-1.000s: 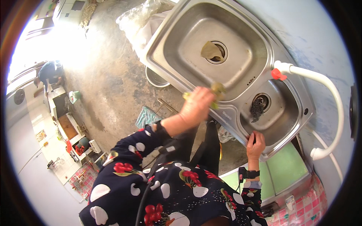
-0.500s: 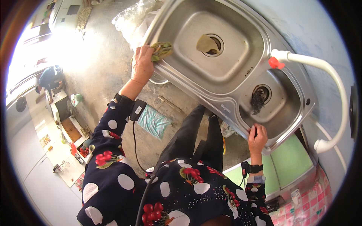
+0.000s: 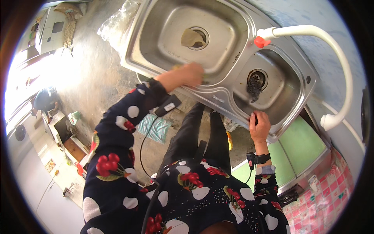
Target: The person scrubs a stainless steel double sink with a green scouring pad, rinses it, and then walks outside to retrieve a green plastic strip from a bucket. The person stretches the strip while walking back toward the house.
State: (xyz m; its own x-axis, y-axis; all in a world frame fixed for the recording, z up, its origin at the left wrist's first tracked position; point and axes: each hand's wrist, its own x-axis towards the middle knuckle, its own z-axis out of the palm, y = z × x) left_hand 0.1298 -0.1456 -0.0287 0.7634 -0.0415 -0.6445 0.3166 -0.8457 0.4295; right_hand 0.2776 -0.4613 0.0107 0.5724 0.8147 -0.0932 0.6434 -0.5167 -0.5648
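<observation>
A steel double-bowl sink (image 3: 218,87) lies tilted across the upper right. My left hand (image 3: 191,74), smeared by motion, is over the near edge of the larger bowl. It is closed on a greenish-yellow cloth (image 3: 177,67), mostly hidden beneath the hand. My right hand (image 3: 260,126) has its fingers curled on the near rim by the smaller bowl. A dark, stringy scrubber (image 3: 254,89) lies at that bowl's drain. In the larger bowl, a tan flat scrap (image 3: 191,38) partly covers the drain.
A white pipe (image 3: 344,70) with a red tap handle (image 3: 262,42) arches at the right. Below the sink stand pale green cabinet doors (image 3: 302,156). A teal packet (image 3: 155,128) lies on the floor. Clear plastic (image 3: 117,29) sits beyond the sink. Another person (image 3: 46,100) is far left.
My left hand has slid with the cloth from the sink's left corner rightward along the near edge. My right hand stays on the rim. The view has shifted slightly.
</observation>
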